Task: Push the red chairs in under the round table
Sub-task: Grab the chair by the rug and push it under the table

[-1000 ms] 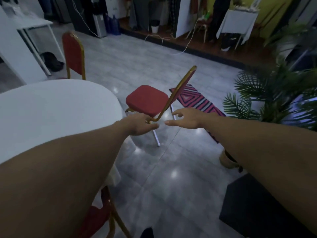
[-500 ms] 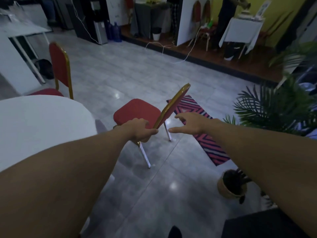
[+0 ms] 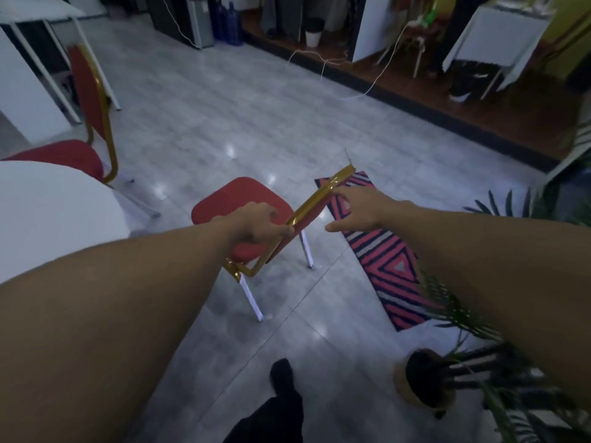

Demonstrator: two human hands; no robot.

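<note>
A red chair [image 3: 238,199] with a gold frame stands on the grey floor, its seat facing the round white table [image 3: 54,215] at the left. My left hand [image 3: 257,225] is closed around the gold backrest near its lower end. My right hand [image 3: 355,207] is open with its fingers resting against the upper part of the backrest. A second red chair [image 3: 86,94] stands at the far side of the table, its seat partly under the tabletop edge.
A striped pink and dark rug [image 3: 380,251] lies on the floor right of the chair. A potted palm [image 3: 425,378] stands at the lower right. My dark shoe [image 3: 281,375] is below the chair. White folding tables [image 3: 41,14] and a raised wooden step [image 3: 447,100] lie beyond.
The view has shifted so the table slid left and the chair sits more central. My left hand stays on the backrest; my right hand has come up against it.
</note>
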